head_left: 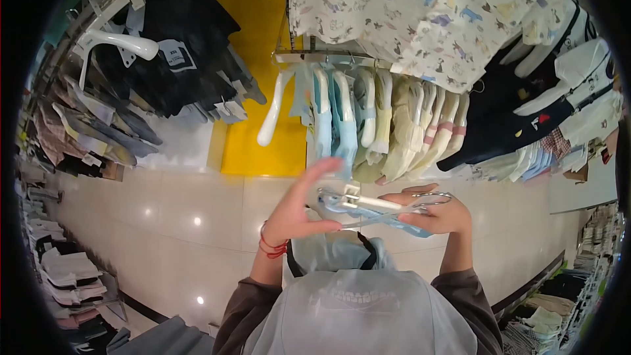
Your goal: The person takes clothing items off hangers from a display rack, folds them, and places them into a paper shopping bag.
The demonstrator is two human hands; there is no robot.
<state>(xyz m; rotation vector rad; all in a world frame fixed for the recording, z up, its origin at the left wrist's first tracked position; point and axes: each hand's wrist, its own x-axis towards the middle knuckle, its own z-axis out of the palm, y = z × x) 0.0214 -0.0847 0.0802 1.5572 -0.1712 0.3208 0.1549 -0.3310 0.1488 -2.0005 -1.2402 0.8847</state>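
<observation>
In front of my chest, a clip hanger (378, 201) with a white bar and a square clip is held level, with light blue cloth (414, 229) along it. My right hand (447, 213) is closed around its right end, where curved silver metal loops (432, 196) show between the fingers; their exact form is unclear. At the other end, my left hand (299, 207) has thumb and fingers spread wide around the hanger's end. The thumb tip is close to a thin pale strip; whether they touch, I cannot tell. A red cord bracelet (271, 246) circles my left wrist.
Ahead, small light blue and cream garments (401, 131) hang from a metal rail (328, 58), beside a bare white hanger (275, 108). Dark clothes (177, 46) hang at left. Folded stacks (69, 266) line the lower left. Pale shiny tiles (184, 223) cover the floor.
</observation>
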